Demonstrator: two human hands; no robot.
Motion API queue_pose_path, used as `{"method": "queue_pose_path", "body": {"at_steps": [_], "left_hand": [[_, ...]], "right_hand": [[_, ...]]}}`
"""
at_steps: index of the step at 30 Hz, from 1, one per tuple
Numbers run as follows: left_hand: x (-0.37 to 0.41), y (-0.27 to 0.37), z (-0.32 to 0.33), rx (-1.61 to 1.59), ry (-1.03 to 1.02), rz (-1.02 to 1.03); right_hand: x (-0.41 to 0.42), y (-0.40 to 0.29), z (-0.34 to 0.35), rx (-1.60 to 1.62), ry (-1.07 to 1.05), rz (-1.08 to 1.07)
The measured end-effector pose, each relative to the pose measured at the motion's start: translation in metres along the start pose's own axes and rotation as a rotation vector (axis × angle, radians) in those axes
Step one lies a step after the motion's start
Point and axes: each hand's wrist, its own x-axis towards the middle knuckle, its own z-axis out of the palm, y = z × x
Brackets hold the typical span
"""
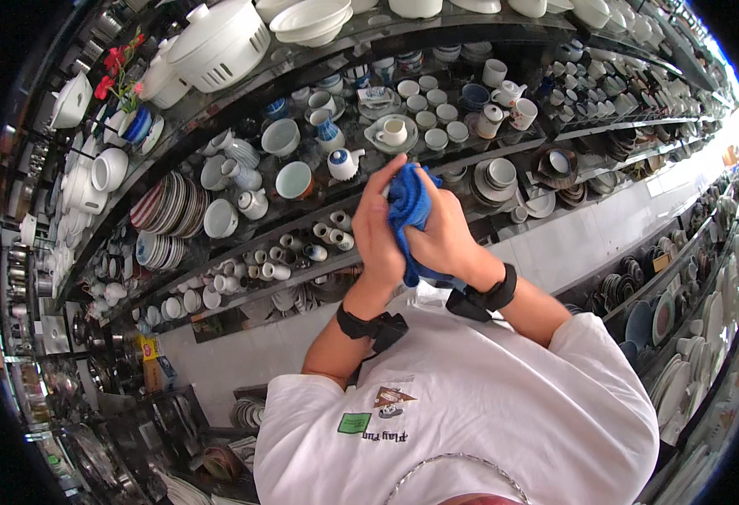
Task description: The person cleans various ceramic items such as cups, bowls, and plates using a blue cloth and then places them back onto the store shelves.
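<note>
My right hand (446, 237) grips a bunched blue cloth (410, 202), thumb folded over it. From the other side my left hand (374, 230) presses against the cloth, its fingers stretched upward. A small pale edge shows between the left fingers and the cloth; what it belongs to is hidden. Both hands are raised in front of a dark shelf of crockery. Just beyond the fingertips are a small cream pitcher (393, 131) on a saucer and a white teapot with a blue lid (342, 163). A bowl with a brown outside (294, 180) stands to their left.
Large white lidded casseroles (218, 47) line the upper shelf. Plates (170, 211) stand in a row at the left, and small vases (274, 271) fill the lower shelf. Several small cups (435, 117) cluster ahead. Right of me, another rack holds plates (662, 315) beyond a tiled floor (571, 243).
</note>
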Motion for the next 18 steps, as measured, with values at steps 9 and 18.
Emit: {"method": "queue_pose_path", "body": {"at_steps": [9, 18], "left_hand": [[0.016, 0.039, -0.032, -0.043, -0.237, -0.119], [0.009, 0.009, -0.071, 0.057, -0.164, -0.415]], "right_hand": [[0.006, -0.023, -0.014, 0.096, -0.547, -0.123], [0.012, -0.014, -0.048, -0.390, -0.069, -0.288]]}}
